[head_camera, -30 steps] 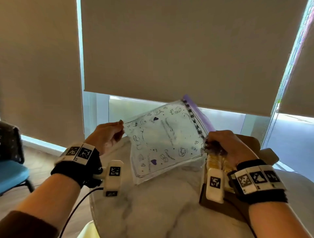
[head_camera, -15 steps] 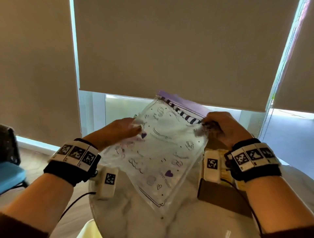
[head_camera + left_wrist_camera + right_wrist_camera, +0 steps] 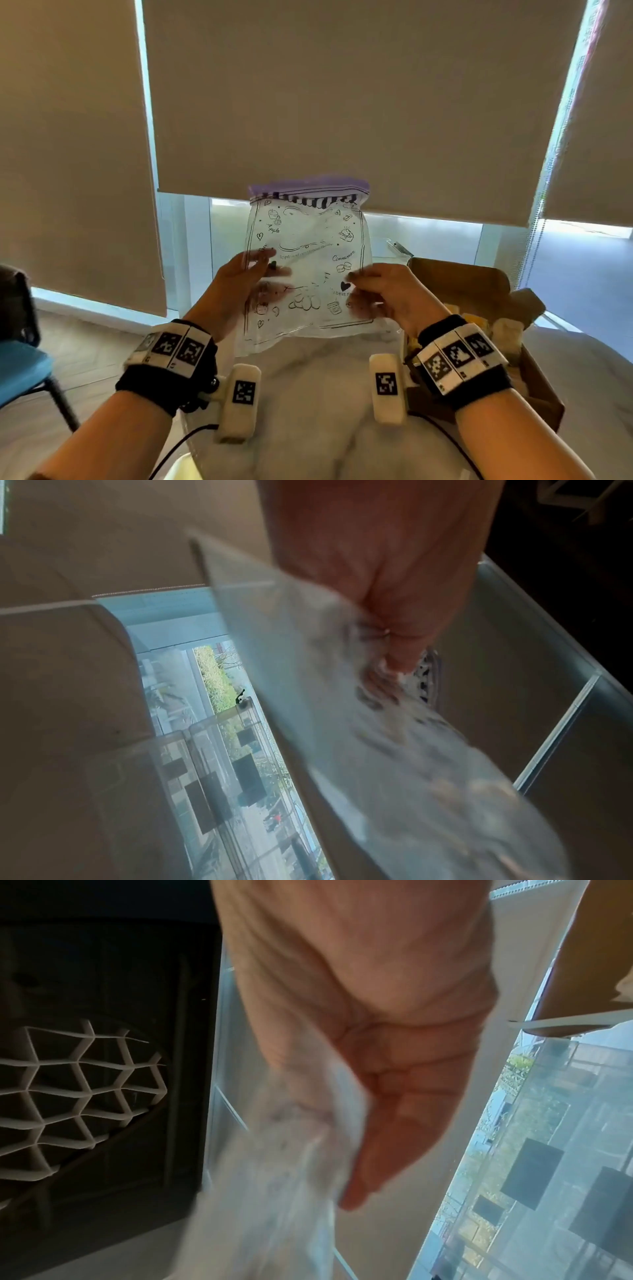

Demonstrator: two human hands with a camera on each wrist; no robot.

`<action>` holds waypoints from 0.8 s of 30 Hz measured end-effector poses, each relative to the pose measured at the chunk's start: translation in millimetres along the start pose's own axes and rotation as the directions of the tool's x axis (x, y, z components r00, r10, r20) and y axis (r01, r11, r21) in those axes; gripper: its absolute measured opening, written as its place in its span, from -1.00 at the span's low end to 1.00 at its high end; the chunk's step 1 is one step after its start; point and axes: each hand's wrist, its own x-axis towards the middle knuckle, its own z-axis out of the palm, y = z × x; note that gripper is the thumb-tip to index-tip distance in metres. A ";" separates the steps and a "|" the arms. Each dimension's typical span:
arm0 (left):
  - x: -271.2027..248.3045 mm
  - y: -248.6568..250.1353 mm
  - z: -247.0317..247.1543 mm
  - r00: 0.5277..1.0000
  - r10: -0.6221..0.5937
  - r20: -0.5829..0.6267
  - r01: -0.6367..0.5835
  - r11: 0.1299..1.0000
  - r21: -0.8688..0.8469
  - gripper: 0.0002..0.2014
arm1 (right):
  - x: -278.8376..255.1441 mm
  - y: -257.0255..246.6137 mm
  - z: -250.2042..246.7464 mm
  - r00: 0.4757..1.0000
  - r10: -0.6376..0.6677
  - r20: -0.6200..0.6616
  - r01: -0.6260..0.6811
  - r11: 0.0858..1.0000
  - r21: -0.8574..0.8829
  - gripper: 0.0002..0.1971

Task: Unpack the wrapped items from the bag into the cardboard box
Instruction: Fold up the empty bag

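A clear zip bag with black doodles and a purple zip strip is held upright above the marble table, zip end up. It looks flat, with nothing inside that I can see. My left hand pinches its left edge, fingers behind the plastic. My right hand pinches its right edge lower down. The open cardboard box stands at the right, behind my right wrist, with yellowish wrapped items inside. Both wrist views show the bag blurred against each palm.
Beige roller blinds hang over the window behind the table. A blue chair stands at the far left on the wooden floor. A yellowish object peeks out at the table's near edge.
The bag has turned from slanted to upright with the zip end on top. Both hands have shifted down to its side edges and closer together.
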 end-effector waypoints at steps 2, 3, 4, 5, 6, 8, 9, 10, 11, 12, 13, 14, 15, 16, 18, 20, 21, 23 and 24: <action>0.3 -3.3 -5.0 0.999 0.014 0.029 -0.016 0.997 0.070 -0.77 | 2.2 3.0 -4.9 1.000 -0.002 -0.017 0.003 0.998 0.070 -0.74; 0.1 -3.4 -7.3 0.999 0.023 0.042 -0.027 0.993 0.117 -0.76 | 0.8 3.2 -7.0 1.000 -0.005 0.009 0.004 0.995 0.101 -0.72; 0.5 -4.0 -9.2 0.998 0.031 0.053 -0.039 0.987 0.153 -0.76 | -0.7 3.2 -8.1 0.999 -0.010 0.034 0.005 0.991 0.136 -0.71; -0.1 -4.0 -9.5 0.997 0.027 0.070 -0.039 0.985 0.170 -0.77 | -1.4 3.8 -8.6 0.999 -0.007 0.044 -0.001 0.983 0.184 -0.70; -0.1 -4.2 -9.1 0.996 0.019 0.088 -0.034 0.986 0.164 -0.76 | -1.4 4.5 -8.4 0.999 0.002 0.042 -0.011 0.975 0.220 -0.69; -0.7 -3.2 -7.4 0.994 0.006 0.110 -0.020 0.992 0.122 -0.73 | -0.3 5.9 -6.9 0.999 0.013 0.033 -0.021 0.968 0.249 -0.73; -0.8 -2.2 -6.9 0.994 0.003 0.106 -0.014 0.994 0.104 -0.73 | 0.0 6.4 -5.8 0.999 0.005 0.038 -0.015 0.963 0.270 -0.74; 0.6 -2.0 -7.7 0.995 0.009 0.101 -0.019 0.995 0.096 -0.73 | 0.6 8.7 -6.4 0.999 -0.004 0.042 -0.010 0.947 0.321 -0.73; 0.6 -1.4 -8.6 0.995 0.013 0.097 -0.022 0.995 0.098 -0.74 | 2.3 11.8 -7.9 0.999 -0.002 0.037 -0.013 0.920 0.392 -0.70; 2.5 -1.7 -9.6 0.995 0.016 0.103 -0.026 0.995 0.097 -0.75 | 0.3 14.5 -9.2 0.999 -0.011 0.044 -0.011 0.885 0.466 -0.67; 1.9 -0.5 -9.6 0.994 0.014 0.104 -0.025 0.994 0.107 -0.76 | -0.4 17.9 -10.9 0.998 -0.022 0.051 -0.008 0.851 0.525 -0.67; 1.9 -0.3 -10.0 0.994 0.011 0.109 -0.023 0.993 0.116 -0.79 | -0.8 20.9 -12.1 0.996 -0.045 0.076 -0.006 0.824 0.566 -0.73; 0.7 1.8 -9.9 0.994 0.010 0.107 -0.025 0.990 0.136 -0.80 | -0.9 23.5 -12.2 0.993 -0.069 0.098 0.000 0.816 0.578 -0.81; 0.9 2.3 -10.9 0.994 0.009 0.110 -0.024 0.990 0.136 -0.78 | 1.3 26.3 -13.2 0.992 -0.072 0.103 -0.001 0.814 0.581 -0.85; -0.3 4.1 -13.7 0.996 -0.002 0.093 -0.002 0.999 0.045 -0.67 | 4.1 25.9 -12.2 0.996 -0.029 0.083 -0.026 0.802 0.596 -0.79; 0.7 4.1 -17.7 0.999 0.007 0.042 -0.006 1.000 -0.019 -0.77 | 1.8 25.1 -12.8 0.997 -0.011 0.072 -0.036 0.787 0.616 -0.62; 1.5 4.2 -19.8 1.000 0.013 0.011 -0.013 0.998 -0.063 -0.82 | -1.7 22.0 -12.0 0.997 -0.011 0.072 -0.038 0.766 0.642 -0.66; 5.4 2.5 -25.1 1.000 -0.011 -0.023 0.006 0.975 -0.224 -0.69 | -8.0 18.0 -9.6 0.996 -0.033 0.084 -0.029 0.761 0.648 -0.71; 5.7 0.5 -27.7 0.998 -0.060 0.017 0.062 0.941 -0.332 -0.53 | -7.4 18.3 -8.2 0.997 -0.049 0.063 0.001 0.797 0.604 -0.68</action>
